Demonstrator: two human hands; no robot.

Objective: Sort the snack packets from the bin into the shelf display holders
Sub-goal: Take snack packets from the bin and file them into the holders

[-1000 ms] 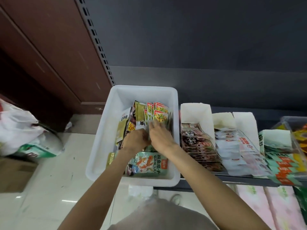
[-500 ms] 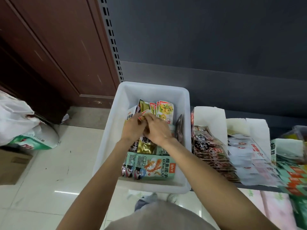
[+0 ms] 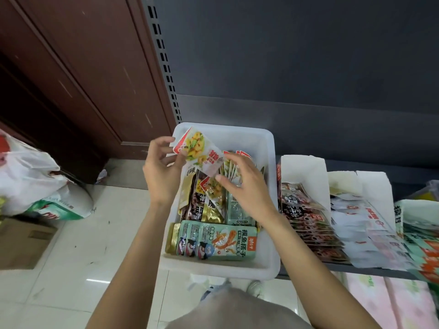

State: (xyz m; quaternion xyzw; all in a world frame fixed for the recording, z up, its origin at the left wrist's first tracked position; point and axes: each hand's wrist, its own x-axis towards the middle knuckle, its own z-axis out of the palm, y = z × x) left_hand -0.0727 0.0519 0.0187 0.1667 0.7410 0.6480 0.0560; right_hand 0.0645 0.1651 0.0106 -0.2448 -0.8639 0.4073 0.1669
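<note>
A: Dark metal shelf (image 3: pixel 308 273) is the biggest thing, and it carries the white bin (image 3: pixel 268 143) and the paper holders.

B: Where are the holders from the grip?

A: To the right of it and nearer to the person. First holder (image 3: pixel 301 169) has dark packets, the next holder (image 3: pixel 370 186) has white ones. Both look quite full.

B: And the bin?

A: Directly under the grip. Inside are many snack packets; green packets (image 3: pixel 218 241) lie below the grip, at the near side.

B: What does the left hand (image 3: pixel 161 172) hold?

A: It pinches one raised packet (image 3: pixel 198 150) with yellow food picture, between thumb and curled fingers, above the far left corner of the bin.

B: The right hand (image 3: pixel 244 188)?

A: Its fingers are bent at the row of similar packets (image 3: pixel 234 166) just right of the grip. If it really holds them, I cannot tell.

B: What can go wrong?

A: I think the thin pinch may let the slippery packet fall back in the bin. Also it can go in a wrong holder, because no holder in view shows the same design.
</note>
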